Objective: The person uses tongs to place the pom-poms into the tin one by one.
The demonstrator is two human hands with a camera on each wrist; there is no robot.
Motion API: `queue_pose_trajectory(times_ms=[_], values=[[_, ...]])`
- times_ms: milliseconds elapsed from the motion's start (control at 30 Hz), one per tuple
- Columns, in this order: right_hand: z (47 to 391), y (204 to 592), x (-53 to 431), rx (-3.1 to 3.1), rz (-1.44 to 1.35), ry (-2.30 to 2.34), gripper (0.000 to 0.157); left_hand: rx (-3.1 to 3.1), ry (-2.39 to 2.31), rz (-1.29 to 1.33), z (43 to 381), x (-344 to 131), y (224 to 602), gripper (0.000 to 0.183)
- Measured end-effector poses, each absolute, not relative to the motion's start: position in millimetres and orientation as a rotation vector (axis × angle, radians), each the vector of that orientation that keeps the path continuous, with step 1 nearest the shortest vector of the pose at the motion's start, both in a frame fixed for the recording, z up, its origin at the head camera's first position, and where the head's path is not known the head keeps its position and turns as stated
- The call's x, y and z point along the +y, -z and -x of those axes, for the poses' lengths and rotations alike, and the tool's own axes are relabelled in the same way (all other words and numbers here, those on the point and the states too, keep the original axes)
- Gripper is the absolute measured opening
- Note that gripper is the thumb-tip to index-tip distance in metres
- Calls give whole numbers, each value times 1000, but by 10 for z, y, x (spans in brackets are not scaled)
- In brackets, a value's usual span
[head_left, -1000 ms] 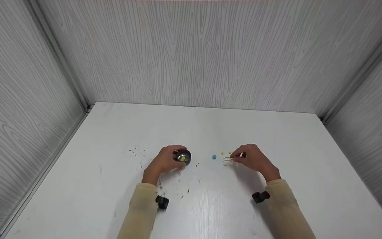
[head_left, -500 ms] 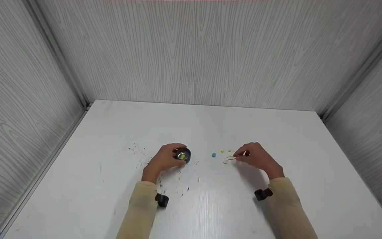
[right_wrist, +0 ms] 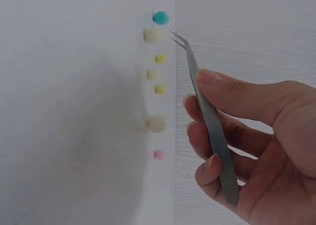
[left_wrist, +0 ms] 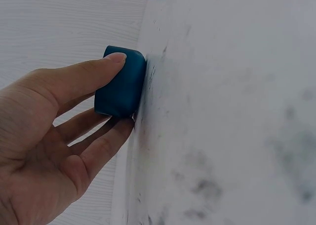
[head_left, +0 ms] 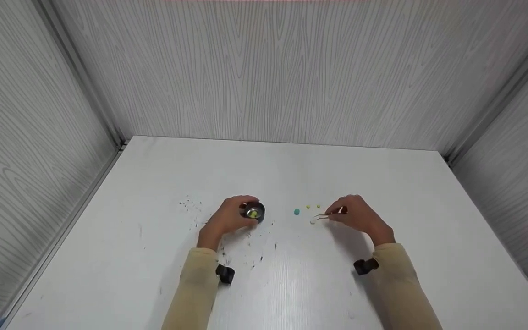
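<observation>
My left hand (head_left: pixel 229 216) grips a small round cup (head_left: pixel 261 214) by its sides, and yellow-green balls (head_left: pixel 254 214) lie inside it. The left wrist view shows the cup (left_wrist: pixel 122 86) as dark blue, its base at the tabletop. Steel tweezers (right_wrist: pixel 210 121) with bent, parted tips are pinched between thumb and fingers of my right hand (head_left: pixel 353 213). Their tips overlap a whitish ball (head_left: pixel 312 222) in the head view. A teal ball (head_left: pixel 296 211) and two small yellow balls (head_left: pixel 308 206) lie near it on the table.
The right wrist view also shows a cream ball (right_wrist: pixel 157 123) and a pink ball (right_wrist: pixel 159 155) on the white table (head_left: pixel 154 174). Dark specks (head_left: pixel 190 202) and smudges mark the surface around the left hand. Grey wood-grain walls (head_left: pixel 264 68) enclose the back and sides.
My right hand has shifted slightly right with the tweezers, and their tips have come over the whitish ball. The left hand stays in place around the cup.
</observation>
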State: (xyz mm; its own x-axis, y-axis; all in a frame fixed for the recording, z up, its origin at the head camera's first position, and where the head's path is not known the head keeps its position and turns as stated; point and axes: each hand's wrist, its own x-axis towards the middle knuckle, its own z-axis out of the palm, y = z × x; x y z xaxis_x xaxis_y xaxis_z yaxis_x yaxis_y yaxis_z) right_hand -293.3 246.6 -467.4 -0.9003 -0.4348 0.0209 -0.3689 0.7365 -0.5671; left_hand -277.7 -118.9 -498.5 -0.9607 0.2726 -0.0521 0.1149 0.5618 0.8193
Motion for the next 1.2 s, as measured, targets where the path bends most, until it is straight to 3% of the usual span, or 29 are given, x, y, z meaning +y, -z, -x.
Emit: queue_pose_trajectory(times_ms=[1200], values=[[2933,4733,2420,2833,636,878,12,2650,-1350,-334,2796,-1194,4994,59]])
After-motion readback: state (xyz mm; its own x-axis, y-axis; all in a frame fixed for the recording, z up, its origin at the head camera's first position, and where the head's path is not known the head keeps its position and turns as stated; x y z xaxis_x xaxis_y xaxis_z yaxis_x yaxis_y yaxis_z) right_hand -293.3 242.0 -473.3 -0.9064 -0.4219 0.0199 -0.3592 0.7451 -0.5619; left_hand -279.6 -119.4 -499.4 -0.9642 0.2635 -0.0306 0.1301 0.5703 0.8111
